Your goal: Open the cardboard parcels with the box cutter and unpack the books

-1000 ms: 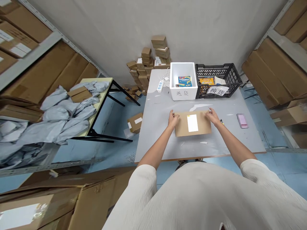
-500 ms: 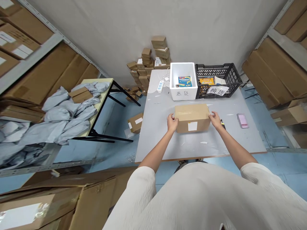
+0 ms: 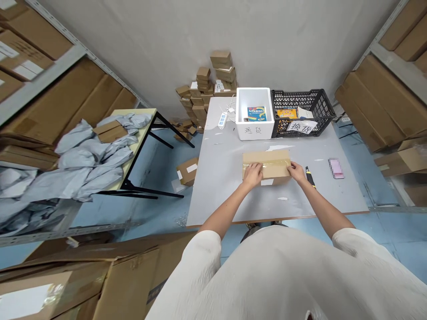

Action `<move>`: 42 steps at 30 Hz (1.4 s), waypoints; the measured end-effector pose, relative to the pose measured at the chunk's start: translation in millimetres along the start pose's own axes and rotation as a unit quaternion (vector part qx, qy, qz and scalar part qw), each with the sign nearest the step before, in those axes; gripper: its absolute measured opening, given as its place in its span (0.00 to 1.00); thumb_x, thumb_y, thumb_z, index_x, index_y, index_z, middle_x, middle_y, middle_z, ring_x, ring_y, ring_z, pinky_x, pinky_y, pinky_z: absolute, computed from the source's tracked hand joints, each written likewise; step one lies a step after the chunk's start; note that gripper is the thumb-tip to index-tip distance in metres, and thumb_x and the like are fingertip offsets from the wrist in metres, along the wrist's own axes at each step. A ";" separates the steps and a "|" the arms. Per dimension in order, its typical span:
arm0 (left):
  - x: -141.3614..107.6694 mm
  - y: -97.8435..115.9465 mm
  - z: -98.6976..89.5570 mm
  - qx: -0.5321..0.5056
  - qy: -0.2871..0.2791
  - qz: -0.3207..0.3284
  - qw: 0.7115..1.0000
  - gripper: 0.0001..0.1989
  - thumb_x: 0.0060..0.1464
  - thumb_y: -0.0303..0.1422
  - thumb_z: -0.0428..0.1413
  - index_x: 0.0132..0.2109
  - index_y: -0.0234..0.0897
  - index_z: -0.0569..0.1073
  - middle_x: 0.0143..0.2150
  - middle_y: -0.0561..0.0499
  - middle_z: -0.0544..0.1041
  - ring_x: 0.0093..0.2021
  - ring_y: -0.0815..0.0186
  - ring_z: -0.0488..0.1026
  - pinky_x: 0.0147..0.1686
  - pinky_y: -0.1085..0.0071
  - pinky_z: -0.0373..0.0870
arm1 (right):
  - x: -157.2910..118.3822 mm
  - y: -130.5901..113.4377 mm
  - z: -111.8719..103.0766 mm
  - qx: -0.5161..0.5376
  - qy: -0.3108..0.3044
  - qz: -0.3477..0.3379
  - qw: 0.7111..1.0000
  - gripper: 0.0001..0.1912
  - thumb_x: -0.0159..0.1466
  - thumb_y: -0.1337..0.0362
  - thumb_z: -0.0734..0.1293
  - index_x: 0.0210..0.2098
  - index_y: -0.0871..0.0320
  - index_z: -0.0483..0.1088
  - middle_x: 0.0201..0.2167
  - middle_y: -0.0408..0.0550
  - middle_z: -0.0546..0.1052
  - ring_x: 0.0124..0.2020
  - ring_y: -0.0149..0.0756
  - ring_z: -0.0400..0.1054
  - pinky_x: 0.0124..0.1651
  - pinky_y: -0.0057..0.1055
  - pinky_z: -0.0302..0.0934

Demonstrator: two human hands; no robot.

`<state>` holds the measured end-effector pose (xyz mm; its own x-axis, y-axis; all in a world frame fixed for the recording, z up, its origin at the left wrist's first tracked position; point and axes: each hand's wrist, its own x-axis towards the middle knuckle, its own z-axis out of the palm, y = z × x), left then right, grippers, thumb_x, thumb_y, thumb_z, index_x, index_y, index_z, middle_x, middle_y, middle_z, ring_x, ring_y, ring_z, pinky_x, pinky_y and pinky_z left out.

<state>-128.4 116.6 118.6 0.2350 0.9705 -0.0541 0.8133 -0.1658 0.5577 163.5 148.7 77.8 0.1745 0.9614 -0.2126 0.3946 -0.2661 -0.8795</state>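
A brown cardboard box (image 3: 276, 157) lies on the grey table in front of me, with clear tape along its top and a white label partly visible on its near side. My left hand (image 3: 253, 174) presses on the box's top and near edge, fingers bent and close together. At the right end, my right hand (image 3: 296, 171) grips the corner between thumb and fingers, near the tape's end. A black and yellow utility knife (image 3: 310, 177) lies just right of my right hand.
Behind the box stand a white foam bin (image 3: 255, 132) and a black plastic crate (image 3: 302, 130), each with packages inside. A power strip (image 3: 223, 120) and a pink item (image 3: 336, 168) lie on the table. Grey parcels (image 3: 78, 158) cover the left side table. Cardboard boxes fill the shelves on both sides.
My left hand has moved from the box's left end onto its top and near edge. The box has tipped, showing more top and less label. The knife is now more exposed.
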 end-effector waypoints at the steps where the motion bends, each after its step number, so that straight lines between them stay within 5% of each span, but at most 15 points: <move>1: 0.3 1.7 -0.6 0.008 -0.002 -0.001 1.000 0.27 0.66 0.27 0.53 0.69 0.46 0.75 0.69 0.43 0.76 0.70 0.47 0.68 0.69 0.49 0.67 | -0.6 -2.6 1.1 0.001 0.002 0.001 1.000 0.25 0.60 0.56 0.68 0.53 0.55 0.83 0.56 0.55 0.86 0.52 0.51 0.81 0.62 0.48 0.73; 9: 2.5 12.8 -23.7 -0.022 -0.005 -0.004 1.000 0.22 0.73 0.35 0.52 0.69 0.42 0.74 0.71 0.41 0.74 0.71 0.48 0.68 0.71 0.51 0.66 | -8.1 -46.6 24.3 0.010 0.016 -0.093 0.996 0.31 0.67 0.42 0.67 0.58 0.55 0.82 0.61 0.58 0.82 0.58 0.53 0.77 0.68 0.53 0.69; 17: -3.1 31.9 -60.0 -0.097 0.140 -0.004 0.985 0.24 0.74 0.41 0.55 0.73 0.45 0.71 0.74 0.41 0.69 0.73 0.46 0.65 0.72 0.52 0.63 | -25.4 -115.9 74.8 0.020 -0.090 -0.210 0.973 0.40 0.74 0.29 0.56 0.58 0.51 0.82 0.63 0.54 0.81 0.68 0.50 0.70 0.77 0.49 0.59; 21: -10.4 12.0 -85.3 -0.111 0.185 -0.035 0.976 0.25 0.71 0.34 0.55 0.72 0.47 0.73 0.71 0.42 0.70 0.71 0.47 0.68 0.72 0.52 0.65 | -21.3 -121.6 94.5 -0.013 -0.101 -0.232 0.967 0.34 0.70 0.34 0.66 0.60 0.51 0.80 0.66 0.56 0.76 0.71 0.53 0.67 0.77 0.53 0.57; 26: -30.5 -32.0 -113.9 -0.127 0.208 -0.102 0.964 0.25 0.71 0.33 0.54 0.72 0.48 0.74 0.66 0.42 0.72 0.68 0.49 0.70 0.70 0.53 0.68 | -12.0 -114.2 110.4 -0.091 -0.027 -0.124 0.988 0.35 0.64 0.37 0.72 0.64 0.49 0.75 0.72 0.59 0.70 0.74 0.62 0.60 0.77 0.64 0.53; 31: -45.1 -66.0 -120.9 -0.202 0.224 -0.115 0.947 0.25 0.72 0.33 0.54 0.72 0.49 0.74 0.63 0.43 0.72 0.58 0.57 0.77 0.63 0.60 0.74 | -12.7 -127.0 129.3 -0.044 -0.059 -0.103 0.992 0.38 0.65 0.40 0.73 0.68 0.50 0.69 0.66 0.56 0.78 0.68 0.56 0.69 0.72 0.55 0.63; 36: -41.4 -67.2 -110.3 -0.234 0.210 -0.101 0.944 0.24 0.72 0.34 0.54 0.71 0.46 0.75 0.63 0.43 0.72 0.57 0.60 0.78 0.62 0.63 0.76 | -15.0 -133.8 121.4 -0.042 -0.029 -0.119 0.992 0.37 0.65 0.42 0.73 0.67 0.51 0.70 0.67 0.56 0.78 0.68 0.56 0.71 0.72 0.54 0.64; 42: -15.2 -39.4 -81.4 -0.265 0.163 -0.066 0.948 0.24 0.72 0.34 0.54 0.71 0.44 0.75 0.66 0.42 0.71 0.60 0.59 0.77 0.64 0.63 0.76 | -13.7 -125.5 72.7 -0.070 0.038 -0.126 0.989 0.37 0.64 0.45 0.74 0.68 0.52 0.70 0.68 0.57 0.77 0.69 0.58 0.70 0.72 0.54 0.64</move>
<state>-207.3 122.7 164.8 -0.0980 0.9935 0.0587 0.4223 -0.0119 0.9064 46.1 174.0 160.1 0.1200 0.9919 0.0420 0.5548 -0.0319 -0.8314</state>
